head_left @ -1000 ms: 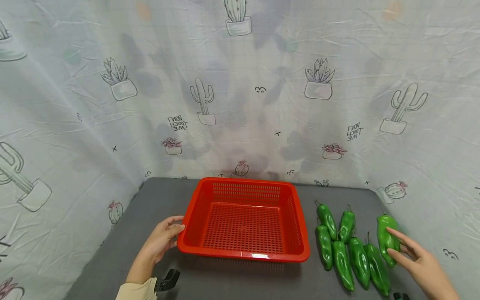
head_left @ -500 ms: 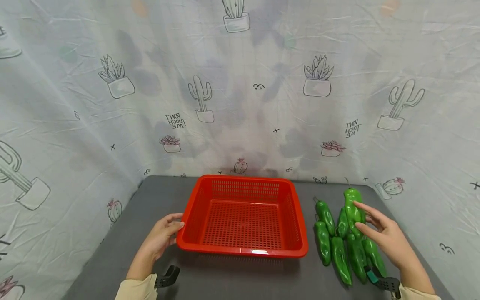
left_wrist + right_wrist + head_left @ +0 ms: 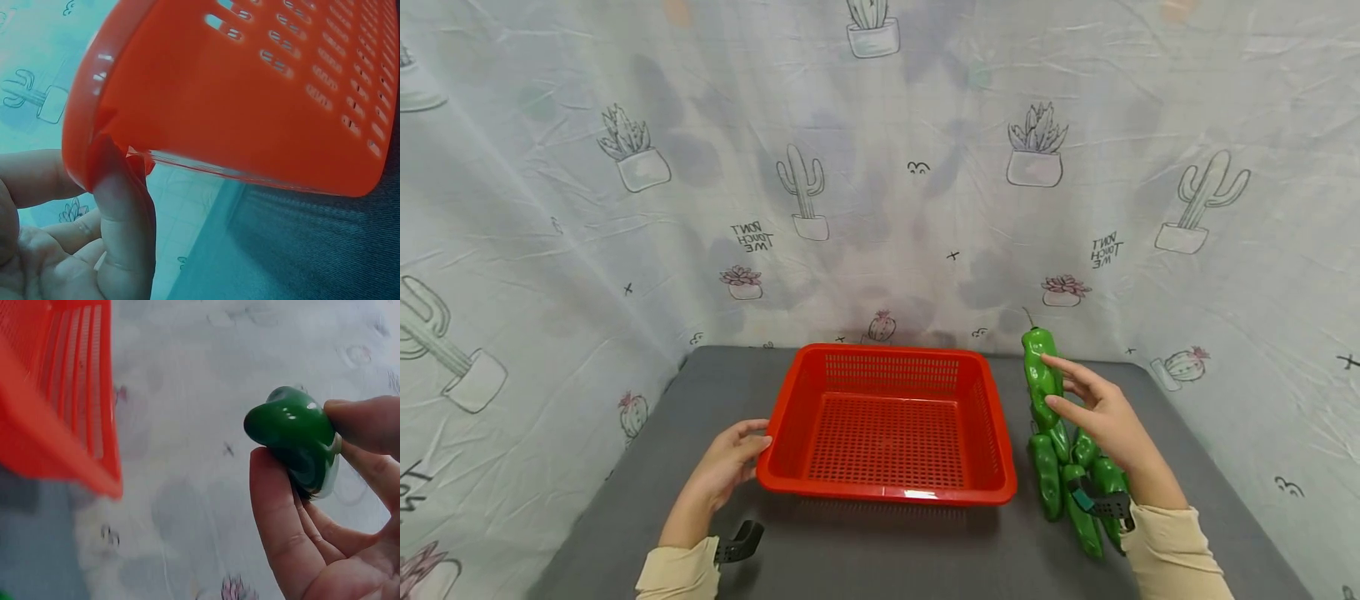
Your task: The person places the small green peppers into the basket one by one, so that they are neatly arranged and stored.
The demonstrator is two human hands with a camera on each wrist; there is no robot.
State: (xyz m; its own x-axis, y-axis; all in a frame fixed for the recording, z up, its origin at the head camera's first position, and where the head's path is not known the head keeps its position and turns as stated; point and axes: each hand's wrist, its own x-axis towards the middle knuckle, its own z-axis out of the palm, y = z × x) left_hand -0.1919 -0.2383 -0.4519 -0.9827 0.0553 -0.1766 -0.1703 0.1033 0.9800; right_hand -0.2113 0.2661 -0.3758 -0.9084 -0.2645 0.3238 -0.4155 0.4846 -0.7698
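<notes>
A red plastic basket (image 3: pixel 887 495) with slotted walls stands mid-table, and no pepper is inside it. My left hand (image 3: pixel 724 463) grips its left rim; in the left wrist view the thumb and a finger pinch the rim (image 3: pixel 84 119). Right of the basket, my right hand (image 3: pixel 1097 412) holds a long green pepper (image 3: pixel 1040 367) upright in the air, stem end up. In the right wrist view the pepper (image 3: pixel 294 428) shows end-on between thumb and fingers. Below that hand lie several more green peppers (image 3: pixel 1047 479), partly hidden by the hand and wrist.
The grey tabletop (image 3: pixel 865 558) spreads around the basket. A pale curtain (image 3: pixel 887 208) printed with cactus drawings closes off the back and both sides. Each wrist carries a black strap (image 3: pixel 739 543).
My right hand has carried the held pepper leftward and farther back, from the right of the pile to near the basket's right side. The left hand stays on the rim.
</notes>
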